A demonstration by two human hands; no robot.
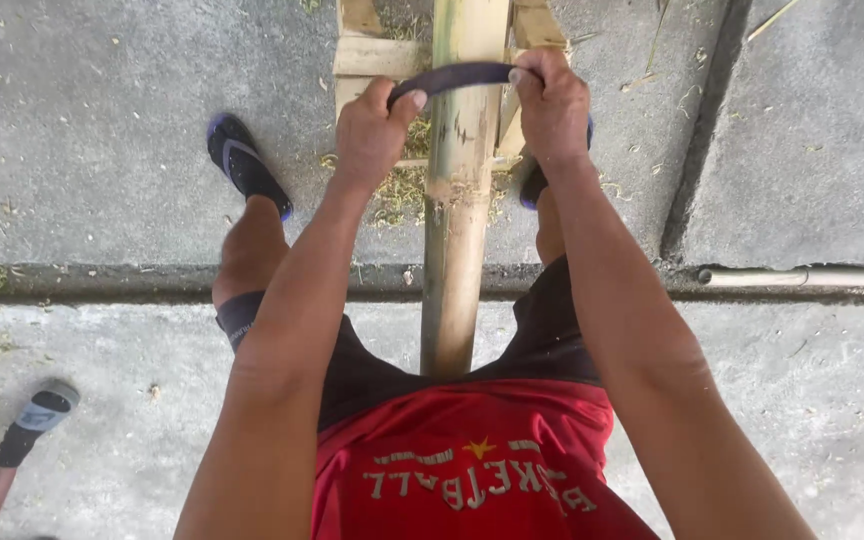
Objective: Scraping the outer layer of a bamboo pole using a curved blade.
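On a grey concrete yard (102, 120) strewn with shavings, a person's left hand (372, 128) and right hand (552, 105) each close tightly around one end of a dark curved blade (457, 75) laid across a bamboo pole (457, 200). The pole runs from between the person's legs to a far wooden frame (372, 55). It looks stiff, smooth and prone to rolling, so the blade's two ends seem the safest hold; another person's foot (37, 420) shows near left.

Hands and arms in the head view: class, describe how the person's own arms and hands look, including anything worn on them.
Both the left hand and right hand are bare: no gloves, rings or watch visible. Both forearms are uncovered, with no sleeves in view.
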